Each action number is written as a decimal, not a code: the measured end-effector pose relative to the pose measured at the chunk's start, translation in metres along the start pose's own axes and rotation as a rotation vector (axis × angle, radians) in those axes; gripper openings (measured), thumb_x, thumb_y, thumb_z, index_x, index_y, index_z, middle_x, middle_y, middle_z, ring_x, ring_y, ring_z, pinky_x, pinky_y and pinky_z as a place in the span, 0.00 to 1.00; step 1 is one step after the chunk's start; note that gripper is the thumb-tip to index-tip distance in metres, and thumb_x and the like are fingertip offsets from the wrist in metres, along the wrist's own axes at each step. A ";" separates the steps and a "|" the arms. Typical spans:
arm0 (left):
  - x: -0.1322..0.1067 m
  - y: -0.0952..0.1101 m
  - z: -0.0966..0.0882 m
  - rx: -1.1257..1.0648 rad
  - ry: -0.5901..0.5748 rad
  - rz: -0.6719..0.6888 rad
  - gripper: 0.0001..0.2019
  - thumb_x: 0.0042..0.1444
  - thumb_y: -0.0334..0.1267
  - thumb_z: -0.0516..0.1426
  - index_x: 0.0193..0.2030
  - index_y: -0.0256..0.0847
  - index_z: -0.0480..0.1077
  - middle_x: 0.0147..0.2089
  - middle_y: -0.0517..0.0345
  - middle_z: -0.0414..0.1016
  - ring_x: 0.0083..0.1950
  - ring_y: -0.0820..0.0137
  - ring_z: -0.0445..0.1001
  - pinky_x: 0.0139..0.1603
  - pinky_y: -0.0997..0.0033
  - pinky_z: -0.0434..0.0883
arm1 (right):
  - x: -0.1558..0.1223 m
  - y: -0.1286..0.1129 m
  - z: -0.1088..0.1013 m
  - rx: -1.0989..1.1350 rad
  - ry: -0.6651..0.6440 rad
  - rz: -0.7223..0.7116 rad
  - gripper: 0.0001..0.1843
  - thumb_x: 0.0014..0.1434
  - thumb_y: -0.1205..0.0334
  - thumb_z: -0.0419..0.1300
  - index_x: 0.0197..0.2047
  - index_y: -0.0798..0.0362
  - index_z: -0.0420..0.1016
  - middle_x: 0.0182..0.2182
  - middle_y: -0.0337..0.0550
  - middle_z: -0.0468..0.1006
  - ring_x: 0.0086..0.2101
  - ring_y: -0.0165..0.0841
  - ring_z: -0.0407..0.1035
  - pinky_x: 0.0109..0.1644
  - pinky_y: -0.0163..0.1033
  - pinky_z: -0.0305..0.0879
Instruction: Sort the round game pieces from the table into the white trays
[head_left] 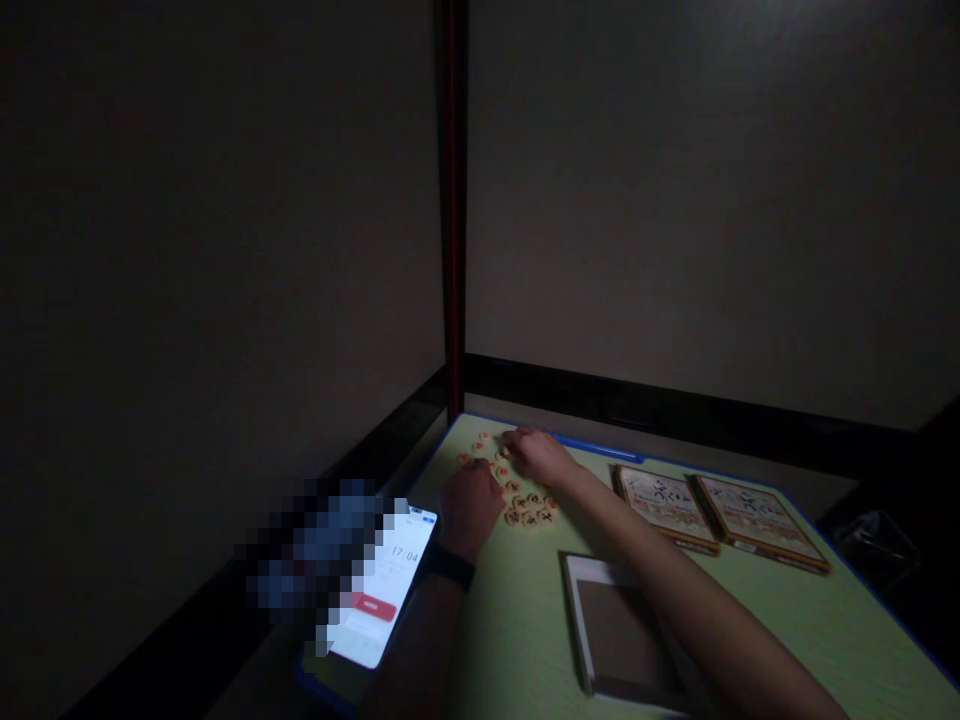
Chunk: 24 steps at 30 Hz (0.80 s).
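Round xiangqi pieces (531, 518) with red or dark characters lie in a loose cluster at the far end of the green table. My left hand (472, 495), a dark band at its wrist, is closed at the cluster's left side. Its fingertips are curled down among the pieces, and what they hold, if anything, is hidden. My right hand (541, 456) reaches over from the right, beyond most of the pieces. Its fingers are pinched together at the far edge of the cluster, with a pale xiangqi piece (505, 452) at the fingertips.
A lit phone (386, 590) showing a timer leans at the table's left edge. An open shallow box (579, 630) lies partly under my right forearm. Two flat printed boxes (660, 500) (765, 520) lie to the right. Walls meet behind the green table (510, 620).
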<state>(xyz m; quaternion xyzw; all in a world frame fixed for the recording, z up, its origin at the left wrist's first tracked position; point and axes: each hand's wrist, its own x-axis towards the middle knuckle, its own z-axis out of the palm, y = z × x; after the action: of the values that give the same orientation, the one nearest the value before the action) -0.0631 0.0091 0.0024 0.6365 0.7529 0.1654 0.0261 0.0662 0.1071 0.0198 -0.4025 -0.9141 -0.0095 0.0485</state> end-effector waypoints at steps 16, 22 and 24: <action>-0.002 0.004 -0.004 -0.003 -0.026 0.011 0.14 0.63 0.32 0.46 0.45 0.38 0.72 0.42 0.46 0.78 0.43 0.63 0.78 0.40 0.68 0.68 | 0.022 -0.008 0.019 -0.049 -0.055 -0.067 0.11 0.59 0.70 0.55 0.43 0.58 0.76 0.45 0.57 0.78 0.48 0.42 0.69 0.49 0.38 0.61; -0.003 0.004 -0.005 -0.007 -0.017 0.016 0.13 0.63 0.33 0.47 0.43 0.38 0.72 0.42 0.47 0.79 0.43 0.64 0.78 0.40 0.70 0.68 | 0.013 -0.008 0.006 0.023 -0.002 -0.046 0.10 0.59 0.71 0.54 0.39 0.57 0.77 0.42 0.55 0.79 0.44 0.39 0.71 0.46 0.36 0.61; -0.004 0.008 -0.008 -0.029 -0.005 0.035 0.13 0.62 0.33 0.48 0.42 0.38 0.73 0.42 0.47 0.79 0.43 0.64 0.77 0.41 0.69 0.68 | -0.002 -0.004 -0.004 0.061 0.022 -0.045 0.11 0.59 0.71 0.54 0.40 0.56 0.77 0.41 0.52 0.80 0.43 0.38 0.72 0.45 0.35 0.61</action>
<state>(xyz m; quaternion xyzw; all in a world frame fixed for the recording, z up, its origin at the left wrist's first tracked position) -0.0571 0.0044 0.0114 0.6496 0.7391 0.1752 0.0342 0.0653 0.1027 0.0240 -0.3802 -0.9221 0.0128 0.0708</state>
